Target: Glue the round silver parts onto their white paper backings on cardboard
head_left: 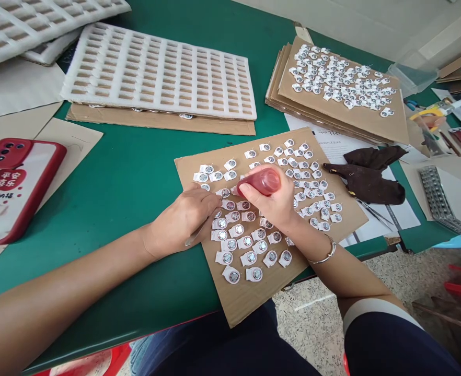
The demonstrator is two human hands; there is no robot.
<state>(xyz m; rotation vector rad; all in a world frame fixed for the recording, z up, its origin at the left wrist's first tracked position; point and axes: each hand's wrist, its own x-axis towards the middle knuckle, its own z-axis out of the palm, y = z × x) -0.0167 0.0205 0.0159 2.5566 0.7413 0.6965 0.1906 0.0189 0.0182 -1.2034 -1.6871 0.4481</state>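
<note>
My right hand is wrapped round a red squeeze bottle, its nozzle end pointing left and down toward the small parts. My left hand is closed round slim metal tweezers; the back end shows below the palm and the tips are near one part by the nozzle. Beneath both hands lies a cardboard sheet with many small white-tabbed round parts set out in rough rows. Each has a shiny metal ring in its middle. My hands and the bottle hide some of them.
White foam trays with rectangular slots stand at the back left. At the back right is a cardboard stack topped with more parts. Dark brown gloves lie on paper at right. A red-framed phone is at far left.
</note>
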